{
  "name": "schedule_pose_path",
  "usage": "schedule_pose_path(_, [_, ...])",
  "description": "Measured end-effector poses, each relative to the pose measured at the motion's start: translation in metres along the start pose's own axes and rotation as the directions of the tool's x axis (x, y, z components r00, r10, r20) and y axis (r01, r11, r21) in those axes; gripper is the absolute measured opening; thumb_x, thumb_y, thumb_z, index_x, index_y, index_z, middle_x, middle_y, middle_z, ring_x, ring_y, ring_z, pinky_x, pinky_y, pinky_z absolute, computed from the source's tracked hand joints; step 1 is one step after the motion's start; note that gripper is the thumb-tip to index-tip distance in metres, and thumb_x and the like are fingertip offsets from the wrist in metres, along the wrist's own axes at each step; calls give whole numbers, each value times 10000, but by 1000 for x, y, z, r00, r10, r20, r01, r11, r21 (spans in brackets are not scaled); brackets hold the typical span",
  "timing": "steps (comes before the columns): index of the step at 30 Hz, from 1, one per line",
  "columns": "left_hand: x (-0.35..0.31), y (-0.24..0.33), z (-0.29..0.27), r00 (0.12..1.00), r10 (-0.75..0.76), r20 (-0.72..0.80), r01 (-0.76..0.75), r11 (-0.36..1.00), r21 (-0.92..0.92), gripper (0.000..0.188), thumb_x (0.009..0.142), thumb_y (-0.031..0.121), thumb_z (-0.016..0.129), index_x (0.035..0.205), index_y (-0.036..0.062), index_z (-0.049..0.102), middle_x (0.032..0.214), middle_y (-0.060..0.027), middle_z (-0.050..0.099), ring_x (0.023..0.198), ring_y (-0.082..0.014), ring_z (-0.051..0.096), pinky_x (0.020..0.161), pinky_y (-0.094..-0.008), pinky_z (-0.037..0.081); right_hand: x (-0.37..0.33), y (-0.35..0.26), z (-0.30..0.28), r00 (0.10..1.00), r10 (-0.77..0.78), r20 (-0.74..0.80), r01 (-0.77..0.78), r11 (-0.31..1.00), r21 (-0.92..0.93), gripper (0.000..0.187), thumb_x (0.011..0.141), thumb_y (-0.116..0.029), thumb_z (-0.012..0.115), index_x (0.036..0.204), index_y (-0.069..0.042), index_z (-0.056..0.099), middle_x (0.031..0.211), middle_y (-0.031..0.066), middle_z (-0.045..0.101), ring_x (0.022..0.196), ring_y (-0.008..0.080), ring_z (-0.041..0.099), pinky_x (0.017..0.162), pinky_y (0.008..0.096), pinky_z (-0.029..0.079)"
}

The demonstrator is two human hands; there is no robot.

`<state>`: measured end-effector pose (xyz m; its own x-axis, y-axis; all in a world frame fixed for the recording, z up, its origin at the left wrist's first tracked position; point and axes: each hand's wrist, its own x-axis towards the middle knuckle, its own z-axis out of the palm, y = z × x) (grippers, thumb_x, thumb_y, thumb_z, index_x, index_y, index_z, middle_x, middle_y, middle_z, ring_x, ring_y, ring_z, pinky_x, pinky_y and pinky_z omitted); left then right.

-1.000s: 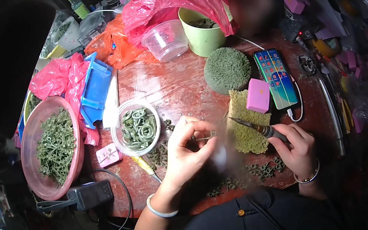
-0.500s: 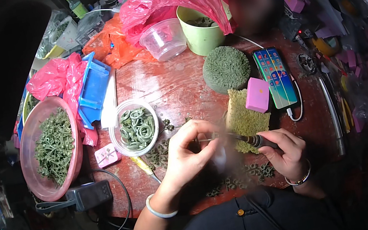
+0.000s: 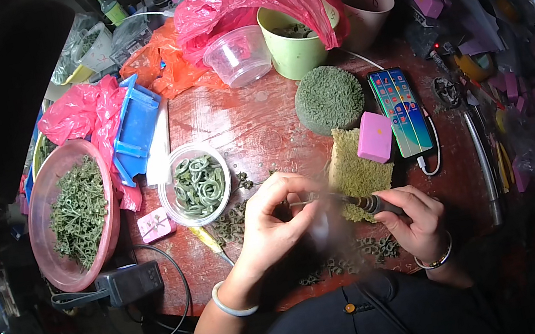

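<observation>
Nearest me, along the lower edge of the frame, small green pieces (image 3: pixel 378 247) lie on the tabletop (image 3: pixel 237 118). At lower centre my left hand (image 3: pixel 273 219) has finger and thumb pinched on a thin stick (image 3: pixel 297 203), its far end blurred; my right hand (image 3: pixel 416 216) is clamped on a dark-handled tool (image 3: pixel 381 205) pointing left towards it. I read this as fine tip work on the stick, calling for a steady pinch. Beyond sit a yellow-green sponge (image 3: pixel 356 173), then a round green pad (image 3: pixel 329 99).
</observation>
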<state>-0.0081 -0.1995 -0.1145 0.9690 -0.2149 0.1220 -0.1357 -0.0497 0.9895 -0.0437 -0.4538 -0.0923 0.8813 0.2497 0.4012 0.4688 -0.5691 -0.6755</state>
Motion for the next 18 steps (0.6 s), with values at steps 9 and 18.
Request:
schedule_pose_path(9, [-1, 1, 0, 996, -92, 2, 92, 993, -76, 230, 835, 4, 796, 1050, 23, 719, 946, 0, 653, 750, -46, 559, 658, -208, 453, -3, 3, -1, 999, 7, -54, -5, 999, 37, 319, 854, -135, 824, 1119, -2, 706, 894, 133, 709, 731, 261, 709, 623, 334, 558])
schedule_pose_path(18, [-1, 5, 2, 986, -163, 31, 166, 968, -186, 222, 864, 18, 795, 1074, 17, 724, 958, -3, 661, 723, -19, 563, 645, -192, 457, -2, 1, 0, 1000, -9, -28, 9, 1000, 3, 301, 856, -138, 823, 1105, -8, 713, 887, 126, 705, 724, 263, 703, 620, 333, 557])
